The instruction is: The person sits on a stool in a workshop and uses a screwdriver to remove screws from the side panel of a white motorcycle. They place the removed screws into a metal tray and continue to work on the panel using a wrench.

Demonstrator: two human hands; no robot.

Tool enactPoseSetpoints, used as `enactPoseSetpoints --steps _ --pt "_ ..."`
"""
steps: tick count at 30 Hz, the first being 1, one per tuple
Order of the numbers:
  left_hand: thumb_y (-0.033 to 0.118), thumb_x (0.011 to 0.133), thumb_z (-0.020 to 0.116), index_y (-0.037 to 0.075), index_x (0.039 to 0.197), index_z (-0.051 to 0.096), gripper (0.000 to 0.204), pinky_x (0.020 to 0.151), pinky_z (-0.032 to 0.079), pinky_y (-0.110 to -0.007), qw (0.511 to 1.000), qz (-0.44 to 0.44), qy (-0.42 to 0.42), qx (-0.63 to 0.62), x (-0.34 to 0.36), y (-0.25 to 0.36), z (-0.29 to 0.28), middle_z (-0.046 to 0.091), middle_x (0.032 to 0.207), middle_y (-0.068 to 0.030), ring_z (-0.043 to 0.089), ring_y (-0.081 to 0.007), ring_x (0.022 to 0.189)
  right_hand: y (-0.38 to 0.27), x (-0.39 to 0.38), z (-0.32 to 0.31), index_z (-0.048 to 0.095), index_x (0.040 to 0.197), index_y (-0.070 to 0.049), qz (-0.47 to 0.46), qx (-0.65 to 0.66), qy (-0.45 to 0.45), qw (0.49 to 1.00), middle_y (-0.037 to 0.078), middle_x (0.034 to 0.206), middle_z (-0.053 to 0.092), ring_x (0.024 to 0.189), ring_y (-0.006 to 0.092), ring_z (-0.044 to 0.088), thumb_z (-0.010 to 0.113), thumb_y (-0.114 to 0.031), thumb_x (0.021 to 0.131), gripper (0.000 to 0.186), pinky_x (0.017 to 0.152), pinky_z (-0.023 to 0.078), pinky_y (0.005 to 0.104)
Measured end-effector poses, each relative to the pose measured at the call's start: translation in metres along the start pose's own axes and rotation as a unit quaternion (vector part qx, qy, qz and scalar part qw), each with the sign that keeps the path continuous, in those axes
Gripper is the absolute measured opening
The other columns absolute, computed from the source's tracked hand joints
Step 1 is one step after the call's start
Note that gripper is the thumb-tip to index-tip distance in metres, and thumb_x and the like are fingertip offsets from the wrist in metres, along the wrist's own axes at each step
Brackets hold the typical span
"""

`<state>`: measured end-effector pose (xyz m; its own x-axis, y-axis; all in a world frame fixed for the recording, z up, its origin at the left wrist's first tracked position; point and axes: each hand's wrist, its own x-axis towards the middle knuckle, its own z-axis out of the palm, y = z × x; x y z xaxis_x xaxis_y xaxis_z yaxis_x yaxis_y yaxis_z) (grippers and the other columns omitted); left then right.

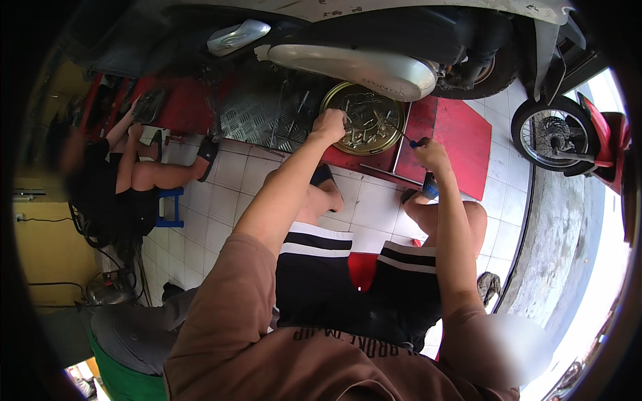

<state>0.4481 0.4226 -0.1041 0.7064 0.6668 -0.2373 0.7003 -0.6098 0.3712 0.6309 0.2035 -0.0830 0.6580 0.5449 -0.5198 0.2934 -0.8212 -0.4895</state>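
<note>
My left hand is closed in a pinch at the left side of a round, gold-rimmed metal tray. Whatever its fingers hold is too small or hidden to make out. Inside the tray lie several loose bolts and other small metal pieces. To the right of the tray, my right hand is closed around the blue handle of a screwdriver. Its thin shaft points up and left toward the tray's right rim.
A scooter with a silver side cover stands over the red lift platform, which has a diamond-plate section. At left, another person on a blue stool handles a dark part. A red motorcycle stands at right.
</note>
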Motion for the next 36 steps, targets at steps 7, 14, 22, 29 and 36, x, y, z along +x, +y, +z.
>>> enactPoseSetpoints --steps 7,14,22,29,36 --pt "0.004 0.073 0.064 0.009 0.083 0.066 0.012 0.073 0.052 -0.039 0.996 0.058 0.055 0.041 0.016 -0.011 0.042 0.067 0.089 -0.0105 0.065 -0.0301 0.088 -0.002 -0.004 -0.007 0.068 0.109 -0.010 -0.021 -0.061 -0.012 0.998 0.020 0.106 0.066 0.103 0.0349 0.063 0.061 -0.040 0.079 0.043 0.088 0.050 0.0423" --pt "0.006 0.071 0.068 0.005 0.087 0.069 0.016 0.077 0.054 -0.042 0.991 -0.013 0.025 0.129 0.009 -0.004 0.032 0.068 0.093 -0.0168 0.065 -0.0347 0.090 -0.015 -0.023 -0.022 0.072 0.095 -0.007 -0.084 -0.013 0.085 0.993 0.020 0.080 0.068 0.079 0.0335 0.067 0.065 -0.039 0.081 0.036 0.073 0.053 0.0414" --pt "0.008 0.084 0.068 0.005 0.098 0.066 0.015 0.071 0.051 -0.029 0.765 -0.183 0.022 -0.617 -0.028 -0.015 -0.053 0.066 0.101 -0.0054 0.064 -0.0157 0.093 -0.024 -0.054 -0.029 0.070 0.081 0.003 -0.225 0.132 0.073 0.962 0.008 0.051 0.056 0.046 0.0144 0.051 0.067 -0.032 0.085 0.035 0.049 0.041 0.0319" --pt "0.009 0.089 0.062 0.007 0.099 0.063 0.010 0.086 0.049 -0.031 0.488 -0.122 0.072 -0.861 -0.055 -0.029 -0.071 0.064 0.102 -0.0038 0.061 -0.0173 0.103 -0.035 -0.063 -0.015 0.061 0.067 0.002 -0.267 0.198 -0.014 0.943 -0.003 0.048 0.043 0.045 0.0053 0.035 0.066 -0.023 0.088 0.033 0.042 0.027 0.0271" --pt "0.007 0.091 0.059 0.004 0.099 0.061 0.009 0.089 0.052 -0.031 0.448 -0.107 0.050 -0.886 -0.060 -0.030 -0.084 0.065 0.099 -0.0063 0.063 -0.0186 0.099 -0.044 -0.063 -0.007 0.064 0.072 0.004 -0.255 0.214 -0.017 0.943 -0.002 0.049 0.044 0.046 0.0050 0.036 0.066 -0.022 0.089 0.031 0.043 0.027 0.0264"
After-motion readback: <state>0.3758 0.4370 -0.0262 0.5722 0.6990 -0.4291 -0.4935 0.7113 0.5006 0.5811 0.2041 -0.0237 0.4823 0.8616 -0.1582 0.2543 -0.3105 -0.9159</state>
